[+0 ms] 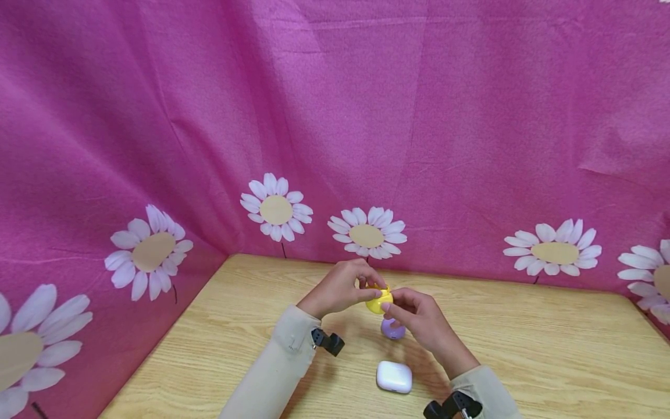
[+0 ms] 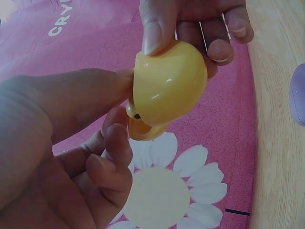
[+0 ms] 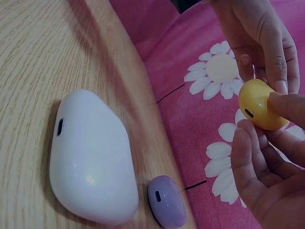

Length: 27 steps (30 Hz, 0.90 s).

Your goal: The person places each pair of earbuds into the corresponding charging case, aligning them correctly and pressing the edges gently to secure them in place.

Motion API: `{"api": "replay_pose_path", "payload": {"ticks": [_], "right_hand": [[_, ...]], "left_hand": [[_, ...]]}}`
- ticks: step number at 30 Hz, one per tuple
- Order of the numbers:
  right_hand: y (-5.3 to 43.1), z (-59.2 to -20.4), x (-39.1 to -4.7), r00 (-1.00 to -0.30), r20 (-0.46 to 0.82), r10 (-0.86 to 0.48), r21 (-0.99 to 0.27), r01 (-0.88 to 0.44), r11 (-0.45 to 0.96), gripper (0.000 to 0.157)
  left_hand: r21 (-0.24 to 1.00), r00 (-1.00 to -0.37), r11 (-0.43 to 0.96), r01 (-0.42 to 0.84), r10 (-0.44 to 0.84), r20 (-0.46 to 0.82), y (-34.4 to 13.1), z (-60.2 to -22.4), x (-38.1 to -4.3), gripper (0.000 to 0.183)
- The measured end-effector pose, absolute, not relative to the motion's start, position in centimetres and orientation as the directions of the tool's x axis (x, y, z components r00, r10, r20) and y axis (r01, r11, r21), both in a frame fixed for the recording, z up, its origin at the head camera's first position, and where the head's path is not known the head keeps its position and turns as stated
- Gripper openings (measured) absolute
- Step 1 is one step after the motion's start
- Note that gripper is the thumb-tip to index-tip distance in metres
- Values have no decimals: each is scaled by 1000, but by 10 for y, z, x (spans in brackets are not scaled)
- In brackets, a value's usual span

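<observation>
Above the table, both hands hold a small, rounded yellow earbud case (image 1: 378, 302). My left hand (image 1: 342, 288) has its thumb and fingertips at the case's opening side. My right hand (image 1: 426, 320) pinches the rounded body between thumb and fingers. In the left wrist view the case's lid (image 2: 145, 131) stands apart from the glossy body (image 2: 174, 86), with a dark spot near the joint. A dark charging slot (image 3: 249, 113) shows on the body in the right wrist view. The inside of the case is mostly hidden.
A purple earbud case (image 3: 167, 202) stands on the wooden table (image 1: 523, 349) just below the right hand. Closer to the front lies a larger white earbud case (image 1: 394, 377). A pink cloth (image 1: 445, 116) printed with daisies hangs behind and to the left.
</observation>
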State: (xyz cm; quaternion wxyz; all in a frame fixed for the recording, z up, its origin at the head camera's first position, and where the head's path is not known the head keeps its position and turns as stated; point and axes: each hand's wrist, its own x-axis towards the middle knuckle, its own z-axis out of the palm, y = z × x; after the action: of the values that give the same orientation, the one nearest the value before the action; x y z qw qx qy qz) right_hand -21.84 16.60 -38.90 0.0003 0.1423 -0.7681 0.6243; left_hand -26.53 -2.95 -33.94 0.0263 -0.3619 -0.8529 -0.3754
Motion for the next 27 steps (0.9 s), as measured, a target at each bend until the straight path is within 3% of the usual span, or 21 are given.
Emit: {"api": "replay_pose_path", "payload": {"ticks": [15,27], "right_hand": [[168,-388,-218,-959,174,-222,-962,-214,171,27],[168,-385,-217,-973,182,-144,-963,-206,173,29]], "left_hand": [[622,-740,458,636,591,321,-29,-338,-265,16],[611,-729,436,661,567,383,-30,-338,-267,26]]}}
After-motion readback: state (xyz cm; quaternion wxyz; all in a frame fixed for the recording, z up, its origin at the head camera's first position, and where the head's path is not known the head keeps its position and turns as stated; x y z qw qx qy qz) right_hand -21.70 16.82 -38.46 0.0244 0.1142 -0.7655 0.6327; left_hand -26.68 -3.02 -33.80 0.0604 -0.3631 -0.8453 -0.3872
